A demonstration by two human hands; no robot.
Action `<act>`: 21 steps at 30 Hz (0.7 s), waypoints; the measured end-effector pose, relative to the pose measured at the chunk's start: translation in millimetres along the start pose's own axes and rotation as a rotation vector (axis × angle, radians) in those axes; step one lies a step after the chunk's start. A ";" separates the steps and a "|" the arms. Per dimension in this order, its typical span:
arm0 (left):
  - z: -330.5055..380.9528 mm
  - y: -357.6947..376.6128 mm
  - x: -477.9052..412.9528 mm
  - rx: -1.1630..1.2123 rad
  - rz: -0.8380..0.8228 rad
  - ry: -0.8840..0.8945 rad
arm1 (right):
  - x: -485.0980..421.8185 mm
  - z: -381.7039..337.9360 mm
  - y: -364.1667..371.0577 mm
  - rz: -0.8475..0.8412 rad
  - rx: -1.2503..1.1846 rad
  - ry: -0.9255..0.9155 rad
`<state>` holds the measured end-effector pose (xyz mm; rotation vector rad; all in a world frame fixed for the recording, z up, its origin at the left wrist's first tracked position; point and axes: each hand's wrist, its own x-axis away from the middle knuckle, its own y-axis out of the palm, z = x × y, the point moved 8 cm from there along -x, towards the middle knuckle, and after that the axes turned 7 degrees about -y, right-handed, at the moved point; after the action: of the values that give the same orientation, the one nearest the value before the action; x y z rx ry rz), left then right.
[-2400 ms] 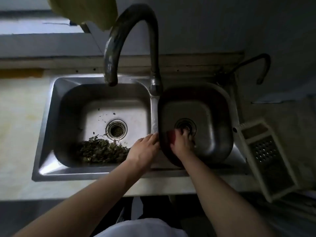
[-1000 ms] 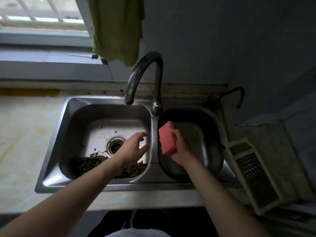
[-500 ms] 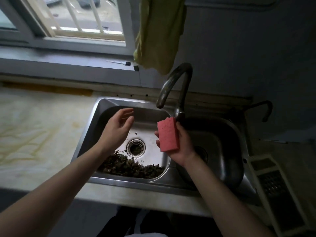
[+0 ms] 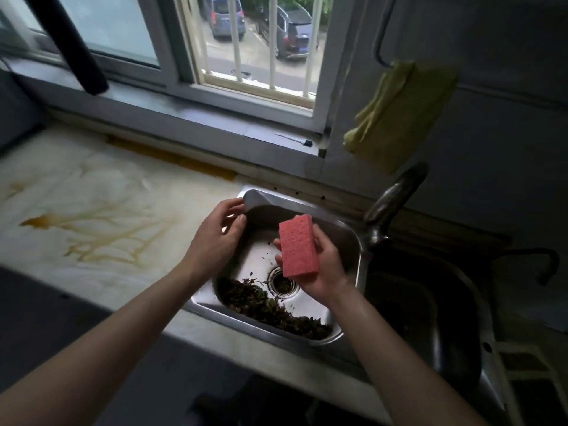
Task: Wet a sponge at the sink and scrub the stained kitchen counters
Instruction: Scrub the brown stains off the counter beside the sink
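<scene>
1. Nearest, at the sink's (image 4: 264,199) front right corner, lies a white plastic grater (image 4: 522,379), cut off by the picture's edge.
2. In the sink's left basin a heap of dark leaf scraps (image 4: 270,309) lies along the front wall, reaching up to the round drain (image 4: 284,282); a few specks dot the steel floor beyond it.
3. Above that left basin, over the drain, the right hand (image 4: 322,272) grasps the sponge (image 4: 298,245). The sponge is a pink pitted block held on end in the air, its broad face towards the camera, with fingers curled behind it and the thumb along its right edge (whether it is wet cannot be told).
4. The left hand (image 4: 215,241) hovers over the sink's back left corner, just beside the sponge but apart from it. Its fingers are loosely curved and released, holding nothing.
5. Left of the sink stretches the pale counter (image 4: 61,256), marked with branching yellow-brown stains (image 4: 107,229).
6. The sink's right basin (image 4: 430,302) lies in shadow, and at the back, between the two basins, stands the dark curved faucet (image 4: 390,204).
7. Above the faucet a yellow-green cloth (image 4: 399,118) hangs on the wall.
8. Behind the sink and up to the left is a barred window (image 4: 258,41), with parked vehicles (image 4: 292,29) outside.
</scene>
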<state>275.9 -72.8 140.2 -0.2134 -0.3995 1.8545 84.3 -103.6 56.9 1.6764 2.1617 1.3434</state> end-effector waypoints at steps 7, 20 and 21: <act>-11.1 -108.8 14.2 0.018 0.155 0.019 | -4.0 42.2 104.5 -0.104 0.075 0.035; -47.9 -305.3 76.7 0.035 0.416 0.015 | -5.3 156.7 283.9 -0.332 0.148 0.146; -54.0 -322.8 84.7 0.044 0.441 0.011 | -2.9 169.6 298.6 -0.355 0.159 0.164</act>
<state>553.4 104.7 216.2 -0.2997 -0.3198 2.2918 399.0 -6.4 154.4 1.1783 2.5652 1.2726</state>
